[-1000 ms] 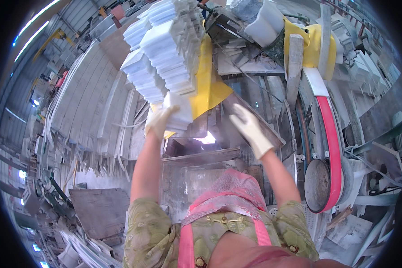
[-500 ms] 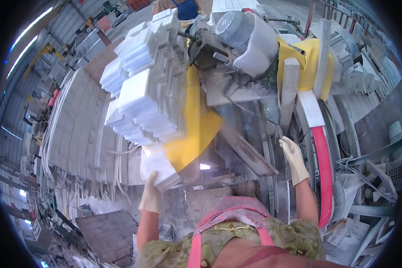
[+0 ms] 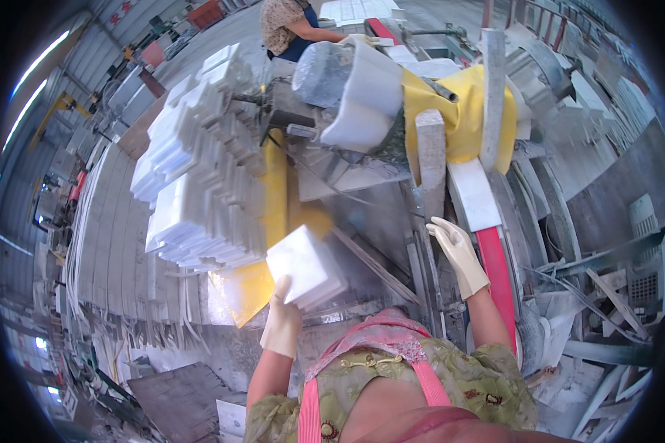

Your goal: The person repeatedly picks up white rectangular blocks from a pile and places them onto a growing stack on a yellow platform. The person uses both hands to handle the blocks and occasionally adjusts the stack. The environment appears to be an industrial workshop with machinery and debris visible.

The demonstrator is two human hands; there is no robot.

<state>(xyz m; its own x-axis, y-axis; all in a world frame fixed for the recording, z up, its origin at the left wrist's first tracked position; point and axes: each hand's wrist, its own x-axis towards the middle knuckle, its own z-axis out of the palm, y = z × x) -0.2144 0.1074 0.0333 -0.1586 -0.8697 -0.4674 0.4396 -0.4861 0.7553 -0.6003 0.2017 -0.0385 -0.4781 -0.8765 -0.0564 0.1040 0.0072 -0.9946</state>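
- In the head view, the left hand (image 3: 281, 325), in a cream glove, was closed about the near left corner of a small stack of white tiles (image 3: 300, 267), its thumb on the top face; the fingers beneath were hidden.
- The held tiles were tilted, in front of the body, just past the right edge of a yellow sheet (image 3: 247, 289).
- The right hand (image 3: 454, 255), gloved likewise, was open and had hold of nothing, its fingers slightly bent, just beside the left edge of a red belt (image 3: 496, 280).
- On that belt, at the far end of its visible red stretch, lay a white slab (image 3: 474, 196), near the right fingertips.
- A tall pile of white tiles (image 3: 199, 184) stood beyond the yellow sheet's near corner, left of the held stack.
- Yellow cloth (image 3: 458, 122) hung over the machine above the belt.
- At the top, a co-worker (image 3: 287, 29) reached an arm rightward.
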